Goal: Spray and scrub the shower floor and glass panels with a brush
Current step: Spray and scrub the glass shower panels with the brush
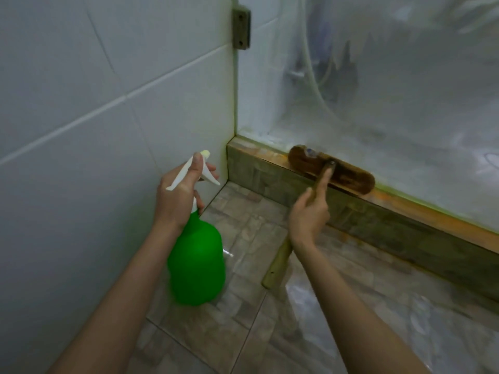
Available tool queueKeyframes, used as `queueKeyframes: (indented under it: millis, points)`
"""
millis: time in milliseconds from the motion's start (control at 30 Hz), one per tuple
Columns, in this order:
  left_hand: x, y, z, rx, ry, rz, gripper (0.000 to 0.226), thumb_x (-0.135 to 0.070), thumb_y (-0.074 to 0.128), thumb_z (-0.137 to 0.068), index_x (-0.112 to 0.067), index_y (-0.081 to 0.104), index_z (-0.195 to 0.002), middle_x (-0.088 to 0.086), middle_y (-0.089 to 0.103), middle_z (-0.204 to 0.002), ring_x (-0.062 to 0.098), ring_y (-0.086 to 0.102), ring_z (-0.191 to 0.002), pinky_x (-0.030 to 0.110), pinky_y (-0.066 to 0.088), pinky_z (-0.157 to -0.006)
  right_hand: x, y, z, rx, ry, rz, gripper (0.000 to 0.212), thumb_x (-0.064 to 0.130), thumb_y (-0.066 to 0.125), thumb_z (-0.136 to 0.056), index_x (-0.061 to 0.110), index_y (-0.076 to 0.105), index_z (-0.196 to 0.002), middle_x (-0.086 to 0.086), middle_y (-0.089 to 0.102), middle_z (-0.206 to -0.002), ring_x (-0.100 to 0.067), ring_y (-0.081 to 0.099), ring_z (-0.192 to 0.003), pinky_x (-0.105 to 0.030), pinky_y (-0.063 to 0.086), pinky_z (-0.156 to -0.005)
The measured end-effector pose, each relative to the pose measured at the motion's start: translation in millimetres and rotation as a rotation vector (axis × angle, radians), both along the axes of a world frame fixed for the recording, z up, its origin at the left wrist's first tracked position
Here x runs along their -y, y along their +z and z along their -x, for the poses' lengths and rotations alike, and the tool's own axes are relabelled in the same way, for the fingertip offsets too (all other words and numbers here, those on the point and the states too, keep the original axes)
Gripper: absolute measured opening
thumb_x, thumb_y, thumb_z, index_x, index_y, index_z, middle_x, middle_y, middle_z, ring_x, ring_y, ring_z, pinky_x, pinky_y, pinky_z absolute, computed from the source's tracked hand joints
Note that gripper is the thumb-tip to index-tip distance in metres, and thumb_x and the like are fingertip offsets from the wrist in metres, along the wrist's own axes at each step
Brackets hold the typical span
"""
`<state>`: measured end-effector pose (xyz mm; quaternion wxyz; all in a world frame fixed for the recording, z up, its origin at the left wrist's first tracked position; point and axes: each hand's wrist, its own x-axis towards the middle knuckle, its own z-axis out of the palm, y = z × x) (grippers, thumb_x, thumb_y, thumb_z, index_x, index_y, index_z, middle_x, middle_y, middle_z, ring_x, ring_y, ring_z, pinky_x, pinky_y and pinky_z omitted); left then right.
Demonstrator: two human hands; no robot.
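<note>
Wall (pixel 81 103), far left: white tile. Left hand (pixel 178 195) grasps the bottle (pixel 197 263) at its neck, fingers at the trigger. Plastic, judged light and slick when wet; the neck is the sound hold. Floor (pixel 243 333): glossy, wet-looking tile. Right hand (pixel 307 217) grasps the brush (pixel 351 178) by its handle, forefinger laid straight along it. The head rests on the kerb (pixel 378 222) at the foot of the glass (pixel 378 90). Wood, stiff. Glass smeared, judged fragile. Corner, kerb and bracket (pixel 241 28) limit the stroke.
</note>
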<state>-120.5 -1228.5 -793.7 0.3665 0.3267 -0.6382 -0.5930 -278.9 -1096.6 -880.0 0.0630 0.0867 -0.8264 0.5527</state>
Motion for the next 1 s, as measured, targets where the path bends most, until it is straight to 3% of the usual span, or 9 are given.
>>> queueKeyframes:
  millis: [133,233,333,500,633,700,767,867,1000]
  points:
    - [-10,2,10,0.035,-0.039,0.021,0.032,-0.064,0.050,-0.086,-0.050,0.076,-0.073,-0.006,0.077,-0.089,0.039,0.062,-0.075,0.030,0.044,-0.052,33,0,-7,-0.030,0.171,-0.098,0.065,0.016,0.037,-0.102,0.040,0.002,-0.152,-0.001,0.042,-0.051,-0.011,0.035,-0.042,-0.015,0.030,-0.039]
    - [-19,5,17,0.031,-0.050,0.022,0.035,-0.056,0.049,-0.092,-0.045,0.077,-0.074,-0.008,0.077,-0.090,0.035,0.059,-0.070,0.027,0.043,-0.046,22,3,-3,-0.014,0.240,-0.118,0.064,0.018,0.037,-0.102,0.041,0.005,-0.152,-0.001,0.042,-0.052,-0.011,0.036,-0.043,-0.023,0.034,-0.044]
    - [-25,7,24,0.012,-0.057,0.017,0.031,-0.049,0.050,-0.099,-0.036,0.076,-0.085,-0.001,0.078,-0.094,0.032,0.055,-0.059,0.024,0.043,-0.041,-19,14,1,-0.067,0.387,-0.113,0.063,0.018,0.039,-0.102,0.044,0.009,-0.151,0.000,0.043,-0.051,-0.008,0.035,-0.041,-0.023,0.035,-0.043]
    - [-30,8,36,0.031,-0.080,0.008,0.037,-0.052,0.049,-0.099,-0.030,0.076,-0.086,-0.002,0.078,-0.093,0.018,0.051,-0.043,0.028,0.043,-0.046,-33,60,38,-0.399,0.492,-0.505,0.062,0.023,0.039,-0.102,0.038,0.007,-0.153,-0.006,0.061,-0.072,-0.021,0.056,-0.054,-0.035,0.050,-0.052]
    - [-34,10,42,0.017,-0.075,0.008,0.038,-0.055,0.049,-0.096,-0.033,0.076,-0.081,-0.003,0.078,-0.094,0.026,0.055,-0.053,0.031,0.043,-0.050,-24,94,69,-0.404,0.625,-0.815,0.067,0.025,0.041,-0.099,0.039,0.003,-0.153,-0.010,0.062,-0.089,-0.027,0.059,-0.071,-0.035,0.049,-0.060]
    - [-34,11,43,0.014,-0.069,0.002,0.038,-0.058,0.050,-0.090,-0.033,0.077,-0.080,-0.001,0.078,-0.095,0.031,0.056,-0.058,0.030,0.044,-0.049,-49,101,80,-0.393,0.628,-0.930,0.065,0.029,0.040,-0.100,0.044,0.003,-0.151,-0.008,0.056,-0.088,-0.029,0.060,-0.076,-0.035,0.049,-0.061]
    - [-32,11,43,0.017,-0.065,0.000,0.038,-0.060,0.050,-0.089,-0.035,0.077,-0.079,-0.001,0.078,-0.094,0.033,0.058,-0.062,0.030,0.044,-0.049,-87,100,79,-0.442,0.508,-1.066,0.063,0.030,0.036,-0.103,0.050,-0.003,-0.148,-0.005,0.052,-0.081,-0.024,0.057,-0.064,-0.036,0.051,-0.055]
    - [-29,8,42,0.026,-0.076,-0.002,0.040,-0.061,0.050,-0.089,-0.034,0.077,-0.078,0.000,0.078,-0.095,0.035,0.061,-0.067,0.030,0.044,-0.051,-112,90,56,-0.466,0.331,-1.228,0.082,0.012,0.039,-0.100,0.050,-0.019,-0.145,-0.005,0.047,-0.075,-0.019,0.043,-0.049,-0.033,0.041,-0.046]
    - [-34,4,45,0.051,-0.074,0.008,0.039,-0.058,0.049,-0.093,-0.030,0.076,-0.086,0.002,0.078,-0.099,0.027,0.059,-0.059,0.029,0.044,-0.050,-41,96,47,-0.560,0.458,-1.083,0.094,-0.001,0.041,-0.095,0.052,-0.018,-0.144,-0.004,0.044,-0.068,-0.017,0.034,-0.042,-0.033,0.037,-0.043]
